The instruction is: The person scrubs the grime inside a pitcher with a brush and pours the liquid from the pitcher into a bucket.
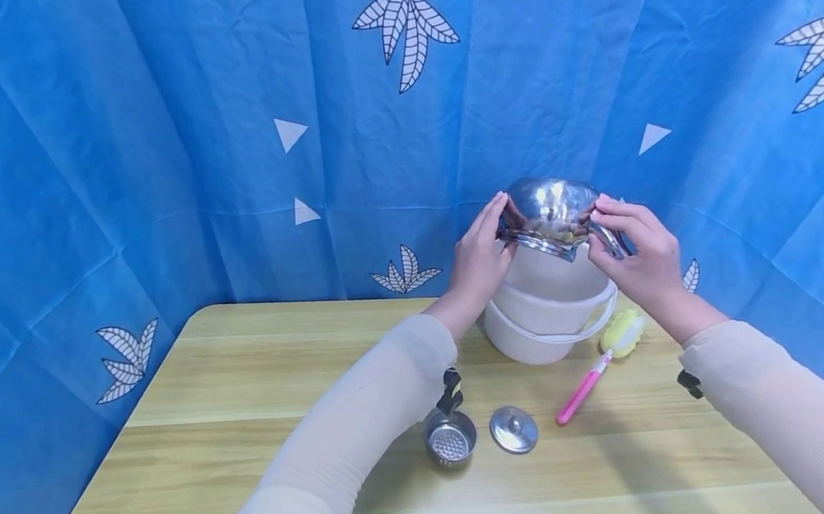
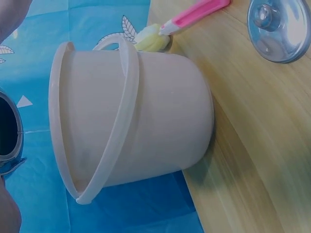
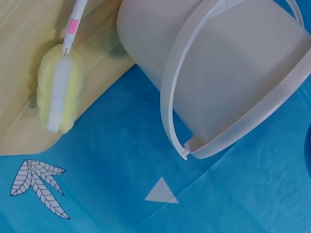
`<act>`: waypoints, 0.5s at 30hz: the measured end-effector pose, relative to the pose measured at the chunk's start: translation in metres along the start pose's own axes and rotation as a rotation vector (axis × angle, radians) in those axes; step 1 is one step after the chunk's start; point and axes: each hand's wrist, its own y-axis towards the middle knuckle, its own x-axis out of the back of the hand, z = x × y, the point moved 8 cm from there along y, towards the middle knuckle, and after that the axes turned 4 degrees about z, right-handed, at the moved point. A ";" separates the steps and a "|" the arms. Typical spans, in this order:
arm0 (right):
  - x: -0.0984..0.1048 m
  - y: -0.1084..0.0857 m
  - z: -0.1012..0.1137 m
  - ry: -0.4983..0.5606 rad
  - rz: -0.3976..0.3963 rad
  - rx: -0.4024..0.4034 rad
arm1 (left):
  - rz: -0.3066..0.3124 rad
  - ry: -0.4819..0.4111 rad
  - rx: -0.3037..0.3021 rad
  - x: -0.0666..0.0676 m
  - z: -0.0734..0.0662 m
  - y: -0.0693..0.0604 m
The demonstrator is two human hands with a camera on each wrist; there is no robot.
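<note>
Both hands hold a shiny steel teapot (image 1: 551,205) tipped over above a white bucket (image 1: 542,348). My right hand (image 1: 641,254) grips its handle (image 1: 612,243); my left hand (image 1: 480,258) holds the opposite side, fingers above and thumb below. In the left wrist view the teapot's dark round mouth (image 2: 7,128) faces the bucket (image 2: 165,111). A thin pale line runs between mouth and bucket rim; whether it is water I cannot tell. The bucket's inside is mostly hidden.
On the wooden table (image 1: 258,374) stand a perforated steel strainer cup (image 1: 450,439) and, beside it, a round steel lid (image 1: 514,430). A yellow sponge brush with a pink handle (image 1: 581,396) lies right of them. Behind hangs a blue patterned curtain (image 1: 241,141).
</note>
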 end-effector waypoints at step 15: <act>0.003 0.010 0.014 -0.020 -0.029 0.058 | -0.039 -0.034 0.006 0.003 -0.002 0.002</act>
